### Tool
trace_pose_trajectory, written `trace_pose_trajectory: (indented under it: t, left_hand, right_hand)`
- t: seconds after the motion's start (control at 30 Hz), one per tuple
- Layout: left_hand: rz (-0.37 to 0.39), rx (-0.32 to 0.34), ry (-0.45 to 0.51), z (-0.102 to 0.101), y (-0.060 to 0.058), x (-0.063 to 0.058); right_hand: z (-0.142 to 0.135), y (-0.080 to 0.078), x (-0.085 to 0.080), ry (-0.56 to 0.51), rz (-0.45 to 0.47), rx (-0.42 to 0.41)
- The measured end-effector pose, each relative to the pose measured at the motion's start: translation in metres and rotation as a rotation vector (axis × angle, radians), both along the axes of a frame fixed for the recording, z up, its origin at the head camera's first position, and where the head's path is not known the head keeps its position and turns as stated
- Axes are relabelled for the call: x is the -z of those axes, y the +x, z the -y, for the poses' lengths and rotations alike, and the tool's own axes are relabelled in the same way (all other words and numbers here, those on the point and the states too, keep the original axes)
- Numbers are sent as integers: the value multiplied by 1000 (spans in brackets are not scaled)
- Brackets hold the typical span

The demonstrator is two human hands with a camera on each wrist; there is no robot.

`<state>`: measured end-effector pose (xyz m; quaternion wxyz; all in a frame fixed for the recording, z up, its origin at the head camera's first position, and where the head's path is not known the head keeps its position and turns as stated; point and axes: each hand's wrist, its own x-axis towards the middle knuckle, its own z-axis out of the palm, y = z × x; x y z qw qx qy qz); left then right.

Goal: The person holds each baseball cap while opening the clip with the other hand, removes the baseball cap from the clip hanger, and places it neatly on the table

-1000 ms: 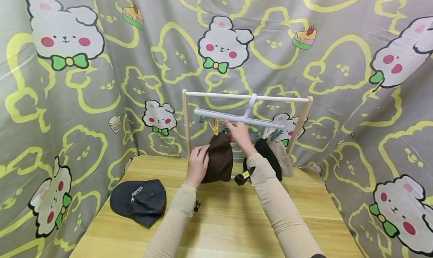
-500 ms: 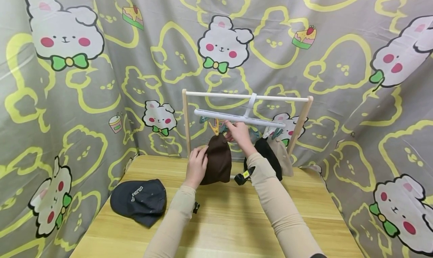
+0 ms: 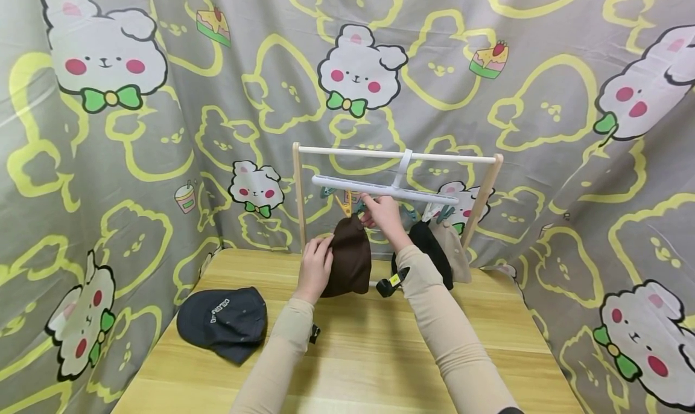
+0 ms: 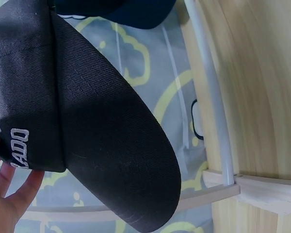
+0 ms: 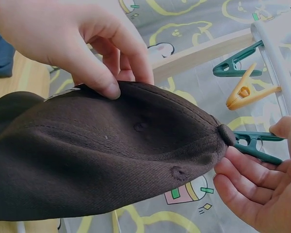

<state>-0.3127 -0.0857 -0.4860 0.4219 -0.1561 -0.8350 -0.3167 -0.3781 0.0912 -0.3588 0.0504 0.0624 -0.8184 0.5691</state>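
Note:
A dark brown baseball cap [image 3: 350, 257] hangs below the white hanger bar [image 3: 380, 191], its crown top upward. My left hand [image 3: 316, 266] pinches the cap's side between thumb and fingers, as the right wrist view shows. With thumb and fingers my right hand [image 3: 382, 218] grips the handles of a green clothespin [image 5: 257, 138]. That clothespin's tips are right at the button on top of the cap. In the left wrist view the cap's brim [image 4: 116, 126] and white lettering [image 4: 20, 148] face the camera. Beside the gripped clothespin, a yellow clothespin [image 5: 250, 90] hangs from the bar.
A wooden rack [image 3: 298, 191] carries the hanger at the back of the table [image 3: 369, 359]. A black cap [image 3: 431, 254] and a beige cap [image 3: 453, 254] hang at its right end. On the table's left lies a dark navy cap [image 3: 222, 323]. Patterned curtain surrounds the table.
The brown cap and my left hand have shifted very slightly left and down since a second ago. My right hand stays in place at the clothespin.

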Motion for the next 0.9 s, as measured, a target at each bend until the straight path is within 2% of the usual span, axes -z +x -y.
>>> trace_pose_trajectory:
  t: [0.2, 0.9]
  left_hand:
    - [-30, -4, -8, 1, 1, 2]
    - [-5, -2, -14, 4, 11, 9]
  right_hand:
    - [-1, -1, 1, -5, 0, -3]
    - [-2, 0, 1, 20, 6, -9]
